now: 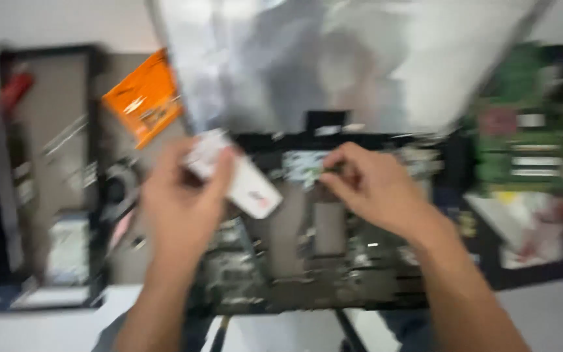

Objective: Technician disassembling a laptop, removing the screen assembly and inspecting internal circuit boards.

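Observation:
The picture is blurred by motion. My left hand [180,195] grips a small white flat object with a red mark [249,186], held above an opened dark laptop chassis [307,261]. My right hand [373,186] rests on the upper middle of the chassis, its fingertips pinched at a small part near a pale green patch [301,163]; what it pinches cannot be made out. A large silvery sheet, like an anti-static bag [333,65], lies over the far part of the chassis.
An orange packet [144,98] lies at the upper left. A green circuit board [529,130] sits at the right in a dark frame. Another dark open casing [47,176] with a round fan [118,189] stands at the left. The table is pale.

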